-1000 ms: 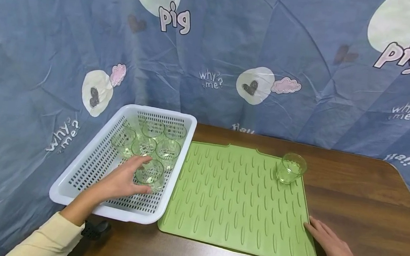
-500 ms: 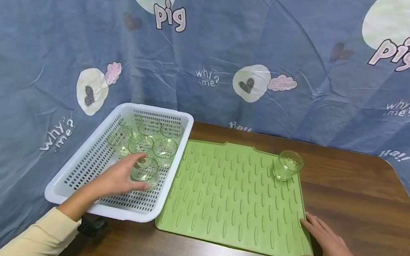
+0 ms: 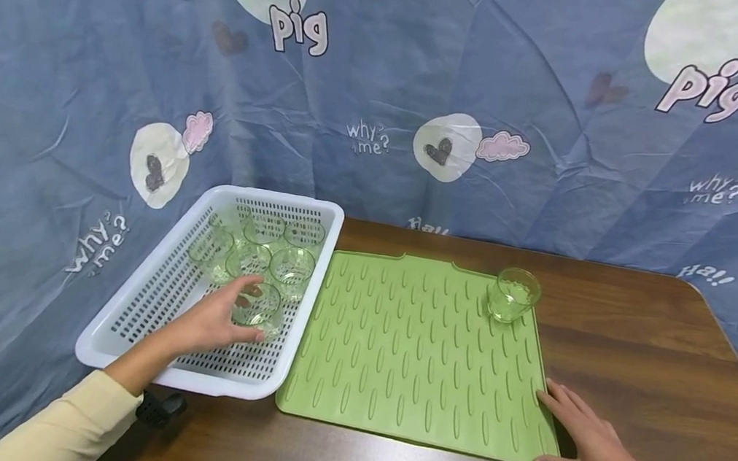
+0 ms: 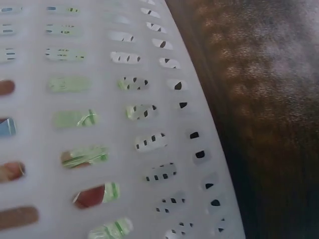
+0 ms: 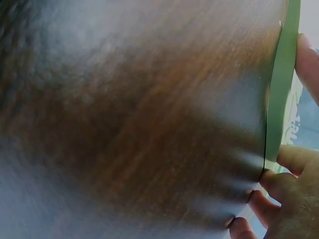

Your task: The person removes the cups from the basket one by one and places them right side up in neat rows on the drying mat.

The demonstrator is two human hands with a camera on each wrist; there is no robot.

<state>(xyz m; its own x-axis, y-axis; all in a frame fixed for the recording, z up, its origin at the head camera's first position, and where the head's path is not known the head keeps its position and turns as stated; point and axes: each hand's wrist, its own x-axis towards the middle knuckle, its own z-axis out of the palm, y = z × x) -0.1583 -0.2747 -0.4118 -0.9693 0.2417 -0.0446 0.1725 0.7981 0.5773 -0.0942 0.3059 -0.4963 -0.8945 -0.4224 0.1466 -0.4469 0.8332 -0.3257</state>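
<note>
My left hand [image 3: 212, 323] reaches into the white plastic basket [image 3: 96, 342], thumb and fingers round a clear drinking glass [image 3: 264, 315] near the basket's right side. Several more glasses [image 3: 249, 258] stand close together behind it. Only the slotted basket wall [image 4: 107, 144] shows clearly in the left wrist view, with bits of glass and fingers behind the slots. At the mat's near right corner, my right hand [image 3: 594, 444] touches the edge of the green ribbed mat [image 3: 410, 366] with thumb and extended fingers. The right wrist view shows fingertips along the mat's edge [image 5: 280, 94].
One more glass [image 3: 513, 294] stands on the far right corner of the mat. Basket and mat lie side by side on a brown wooden table [image 3: 649, 343]. A blue printed curtain [image 3: 382, 78] hangs behind the table.
The whole head view has shifted slightly, and the scene sits a little further left. My left hand stays round the same glass; the right hand stays at the mat's edge.
</note>
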